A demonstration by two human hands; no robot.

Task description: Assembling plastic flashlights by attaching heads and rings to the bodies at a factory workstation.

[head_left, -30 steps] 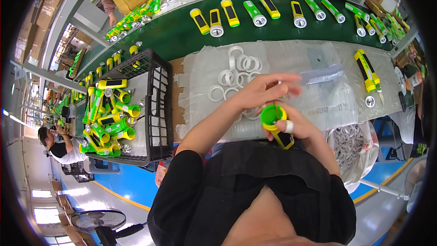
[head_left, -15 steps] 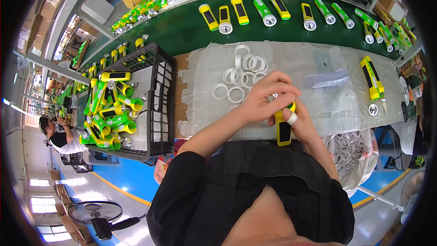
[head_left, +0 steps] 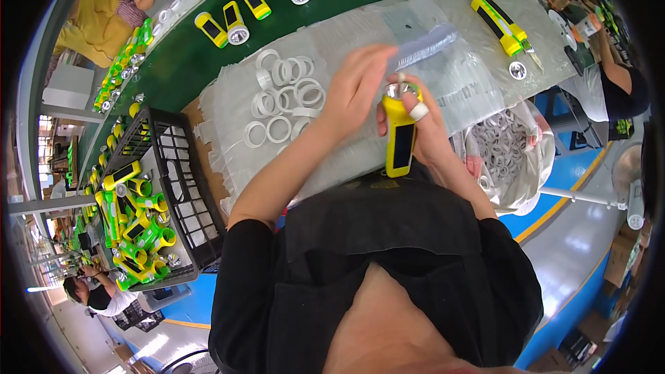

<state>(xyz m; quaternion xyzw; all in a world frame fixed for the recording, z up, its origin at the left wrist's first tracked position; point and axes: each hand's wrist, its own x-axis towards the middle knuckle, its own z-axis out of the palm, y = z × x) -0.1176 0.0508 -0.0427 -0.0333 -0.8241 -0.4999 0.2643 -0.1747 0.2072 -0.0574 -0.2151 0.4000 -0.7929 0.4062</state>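
Observation:
My right hand (head_left: 431,119) is closed around a yellow flashlight (head_left: 400,138) with a dark panel on its side, held upright over the table's near edge. A shiny reflector (head_left: 395,89) shows at its top end. A white ring (head_left: 418,111) sits at the thumb of that hand. Just left of the flashlight is my left hand (head_left: 355,90), its fingers stretched out and somewhat blurred, with nothing seen in it. Loose white rings (head_left: 278,129) lie in a group left of my left forearm. Beyond my hands lies a stack of clear plastic pieces (head_left: 429,47).
A black crate (head_left: 181,187) of yellow and green flashlights stands at left. Several flashlights (head_left: 253,0) line the green far surface. At right are a yellow flashlight (head_left: 499,24), a loose reflector (head_left: 517,70) and a bag of white rings (head_left: 509,152). Other people work nearby.
My left hand has come off the flashlight's top and its fingers have straightened. The reflector end now shows. The whole view has turned, shifting the crate and rings leftward.

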